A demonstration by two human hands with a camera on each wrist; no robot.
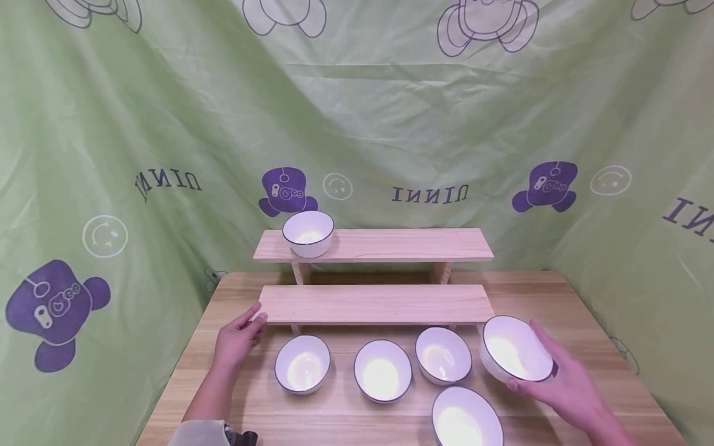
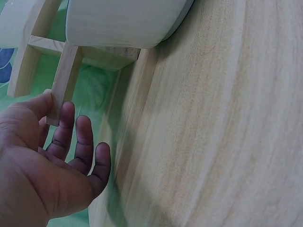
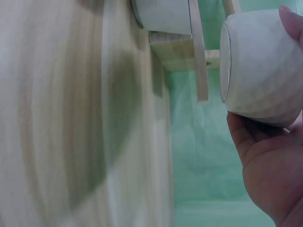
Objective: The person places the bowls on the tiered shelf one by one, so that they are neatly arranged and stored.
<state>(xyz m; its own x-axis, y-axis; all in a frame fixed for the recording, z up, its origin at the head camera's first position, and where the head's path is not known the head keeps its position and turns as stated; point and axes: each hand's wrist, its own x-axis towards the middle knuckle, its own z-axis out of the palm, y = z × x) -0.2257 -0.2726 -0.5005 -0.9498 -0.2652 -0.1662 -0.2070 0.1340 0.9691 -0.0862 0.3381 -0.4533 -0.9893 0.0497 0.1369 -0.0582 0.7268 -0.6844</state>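
My right hand grips a white bowl with a dark rim, held tilted above the table by the lower shelf's right end. In the right wrist view, the bowl shows a faceted outer wall, with thumb and fingers on opposite sides. At the two-tier wooden shelf, my left hand pinches the left end of the lower board. The left wrist view shows thumb and fingers on either side of that board. Another white bowl stands on the upper board, toward its left.
In front of the shelf, several similar bowls stand on the wooden table: a left bowl, a middle bowl, a right bowl and a nearer one. A green printed curtain hangs behind and at both sides.
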